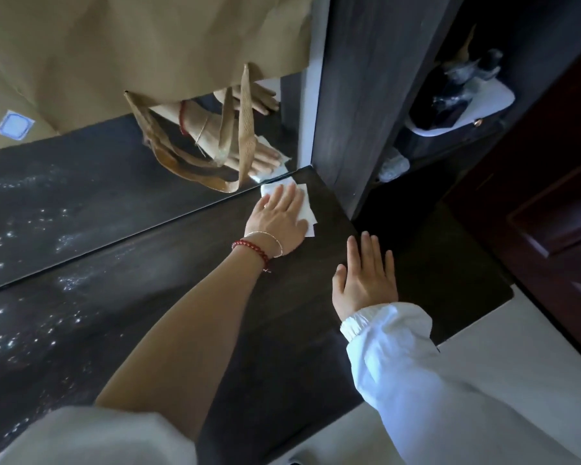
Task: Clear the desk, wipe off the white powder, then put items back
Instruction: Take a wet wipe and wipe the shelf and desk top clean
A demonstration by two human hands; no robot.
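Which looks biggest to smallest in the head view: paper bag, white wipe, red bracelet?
1. Paper bag, by far.
2. White wipe, partly hidden under the left hand.
3. Red bracelet.
Apparent sizes only; distances from the camera differ.

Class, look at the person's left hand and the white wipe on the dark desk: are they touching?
Touching. The head view shows the left hand pressed flat on the white wipe, whose edges stick out beyond the fingers on the desk.

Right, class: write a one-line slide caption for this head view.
Left hand presses a white wipe on the dark desk; powder remains at left.
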